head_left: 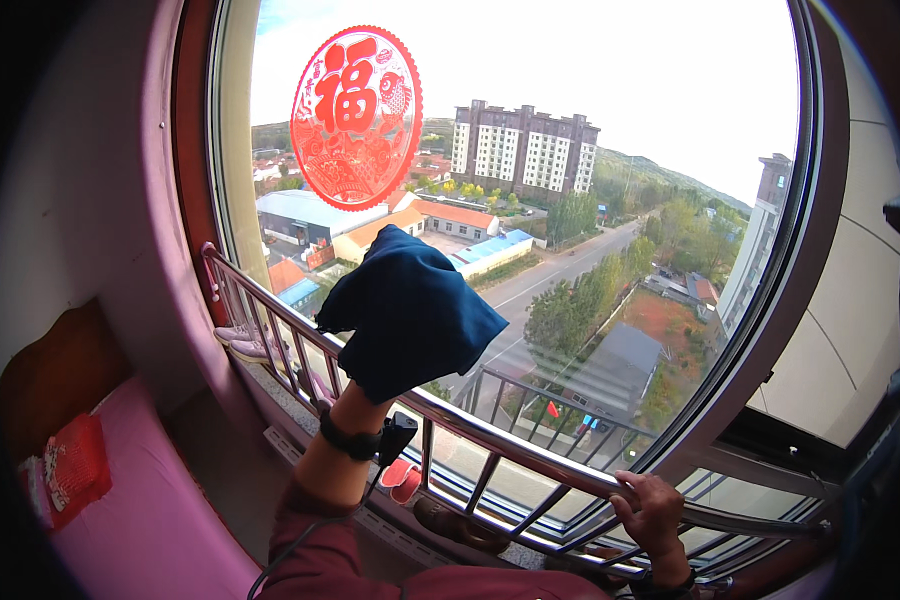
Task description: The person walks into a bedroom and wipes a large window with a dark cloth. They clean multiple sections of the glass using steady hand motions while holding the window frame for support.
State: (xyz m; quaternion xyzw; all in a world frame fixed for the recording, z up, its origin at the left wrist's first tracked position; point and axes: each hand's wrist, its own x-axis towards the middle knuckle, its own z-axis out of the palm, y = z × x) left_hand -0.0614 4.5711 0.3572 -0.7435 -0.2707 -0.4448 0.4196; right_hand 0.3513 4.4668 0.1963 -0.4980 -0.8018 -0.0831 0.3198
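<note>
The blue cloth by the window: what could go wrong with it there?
The cloth might rub the red sticker, just above it in the picture, and loosen its edge. The black box on the left wrist could bump the rail. The right hand, resting on that shiny rail, might slip.

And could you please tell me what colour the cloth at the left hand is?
The cloth is plain dark blue, seen best in the head view.
</note>
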